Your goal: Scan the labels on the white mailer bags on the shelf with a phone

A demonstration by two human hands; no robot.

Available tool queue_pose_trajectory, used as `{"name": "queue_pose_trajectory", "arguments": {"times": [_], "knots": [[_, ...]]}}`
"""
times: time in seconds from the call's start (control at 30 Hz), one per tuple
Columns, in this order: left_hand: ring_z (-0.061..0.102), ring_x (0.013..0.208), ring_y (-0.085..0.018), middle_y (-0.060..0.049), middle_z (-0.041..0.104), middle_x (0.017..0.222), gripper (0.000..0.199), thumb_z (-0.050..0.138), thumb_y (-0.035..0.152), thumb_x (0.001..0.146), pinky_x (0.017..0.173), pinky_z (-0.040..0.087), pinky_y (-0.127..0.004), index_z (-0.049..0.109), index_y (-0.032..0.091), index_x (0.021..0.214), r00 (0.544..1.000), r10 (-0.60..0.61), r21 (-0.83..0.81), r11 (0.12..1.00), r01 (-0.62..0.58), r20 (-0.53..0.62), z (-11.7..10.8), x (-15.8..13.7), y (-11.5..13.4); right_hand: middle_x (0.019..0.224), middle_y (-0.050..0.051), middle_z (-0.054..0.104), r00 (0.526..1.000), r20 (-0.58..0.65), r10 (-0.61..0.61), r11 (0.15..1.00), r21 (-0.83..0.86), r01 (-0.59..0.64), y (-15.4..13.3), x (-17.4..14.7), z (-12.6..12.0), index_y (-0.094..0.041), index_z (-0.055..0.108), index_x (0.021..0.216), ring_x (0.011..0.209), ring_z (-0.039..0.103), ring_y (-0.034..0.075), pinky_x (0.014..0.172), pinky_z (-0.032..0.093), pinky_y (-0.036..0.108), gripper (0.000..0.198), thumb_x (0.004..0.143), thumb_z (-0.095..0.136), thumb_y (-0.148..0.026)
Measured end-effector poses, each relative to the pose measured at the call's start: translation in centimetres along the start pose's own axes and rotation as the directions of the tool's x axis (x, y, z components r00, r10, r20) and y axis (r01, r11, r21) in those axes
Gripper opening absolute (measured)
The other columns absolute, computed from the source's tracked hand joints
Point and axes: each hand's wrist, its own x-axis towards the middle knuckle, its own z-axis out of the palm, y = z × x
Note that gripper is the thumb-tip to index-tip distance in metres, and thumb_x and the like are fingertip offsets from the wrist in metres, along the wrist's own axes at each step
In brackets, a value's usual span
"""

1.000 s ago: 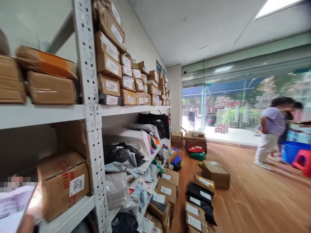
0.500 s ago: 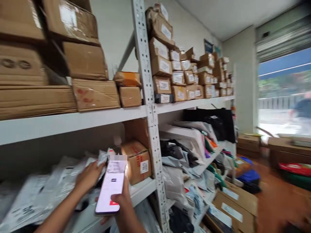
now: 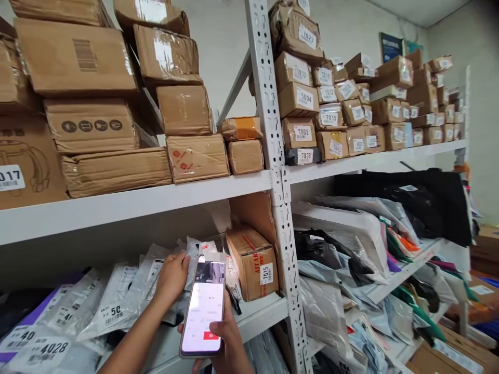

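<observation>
Glass-fronted and lit pale, a smartphone [image 3: 203,309] stood upright nearest the camera, clamped in the right hand [image 3: 222,340] with the thumb laid on its lower screen beside a small red button. Just left of the smartphone, the left hand [image 3: 171,275] had its fingers closed on the top edge of a white plastic mailer [image 3: 197,250], one of a row of grey and white poly mailers [image 3: 117,301] leaning in the lower shelf bay. Further left of the smartphone, flat bags lay with printed number labels facing up. Immediately right of the smartphone, a brown carton with red tape and a white label [image 3: 253,262] sat on the same shelf board, touching the white perforated upright [image 3: 283,208]. Beyond that upright, to the right of the smartphone, black, grey and coloured soft parcels [image 3: 351,249] were heaped on lower shelves. Above the smartphone, the white upper shelf [image 3: 136,200] carried stacked cardboard boxes [image 3: 93,124], some wrapped in clear tape. Up and right of the smartphone, smaller numbered boxes [image 3: 331,114] were piled along the shelf toward the far wall, their white labels facing out. Farthest from the smartphone, a dark framed sign [image 3: 390,47] hung on the pale wall.
</observation>
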Motion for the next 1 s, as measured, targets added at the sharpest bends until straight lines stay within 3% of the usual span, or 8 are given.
{"name": "queue_pose_trajectory", "arguments": {"times": [0.23, 0.37, 0.57, 0.87, 1.0], "knots": [[0.061, 0.077, -0.024, -0.009, 0.065, 0.078, 0.026, 0.026, 0.033, 0.088, 0.073, 0.045, -0.033, 0.040, 0.024, 0.069, 1.000, -0.012, -0.054, 0.998, 0.012, 0.001, -0.4, -0.8, -1.4, 0.102, 0.013, 0.073, 0.996, -0.068, -0.052, 0.997, -0.066, 0.047, -1.0, 1.6, 0.5, -0.020, 0.004, 0.144, 0.083, 0.073, 0.031, 0.034, 0.052, 0.021, 0.104, 0.061, 0.065, -0.029], [0.060, 0.079, -0.024, -0.009, 0.063, 0.078, 0.027, 0.022, 0.041, 0.086, 0.076, 0.045, -0.035, 0.036, 0.026, 0.069, 0.999, 0.028, -0.111, 0.993, -0.031, -0.022, -0.4, -1.7, -1.7, 0.097, 0.009, 0.073, 0.976, -0.163, -0.143, 0.975, -0.192, 0.111, -3.1, 2.8, 1.2, -0.022, 0.013, 0.145, 0.086, 0.072, 0.030, 0.036, 0.051, 0.019, 0.093, 0.066, 0.062, -0.030], [0.057, 0.072, -0.025, -0.007, 0.056, 0.071, 0.034, 0.021, 0.053, 0.082, 0.073, 0.045, -0.039, 0.035, 0.027, 0.066, 0.991, 0.055, -0.276, 0.957, -0.088, -0.124, 0.0, -3.7, -2.6, 0.103, 0.009, 0.073, 0.966, -0.236, -0.109, 0.968, -0.245, 0.049, -4.5, 4.0, 1.0, -0.024, 0.020, 0.143, 0.085, 0.073, 0.030, 0.038, 0.052, 0.020, 0.083, 0.070, 0.061, -0.029], [0.055, 0.069, -0.023, -0.003, 0.053, 0.068, 0.038, 0.026, 0.055, 0.086, 0.069, 0.043, -0.037, 0.040, 0.026, 0.066, 0.984, 0.047, -0.383, 0.917, -0.110, -0.170, 1.9, -4.0, -3.8, 0.087, 0.011, 0.076, 0.991, -0.134, 0.012, 0.974, -0.223, -0.042, -6.0, 1.5, -0.1, -0.020, 0.027, 0.139, 0.074, 0.073, 0.031, 0.032, 0.044, 0.020, 0.087, 0.067, 0.071, -0.039], [0.053, 0.068, -0.022, -0.003, 0.052, 0.068, 0.038, 0.026, 0.056, 0.085, 0.069, 0.042, -0.037, 0.037, 0.026, 0.065, 0.988, 0.015, -0.375, 0.924, -0.073, -0.154, 1.6, -4.2, -3.5, 0.096, 0.011, 0.075, 0.991, -0.068, 0.114, 0.967, -0.223, -0.127, -6.5, 1.8, 0.0, -0.021, 0.036, 0.134, 0.072, 0.074, 0.028, 0.053, 0.053, 0.030, 0.079, 0.067, 0.072, -0.042]]}}
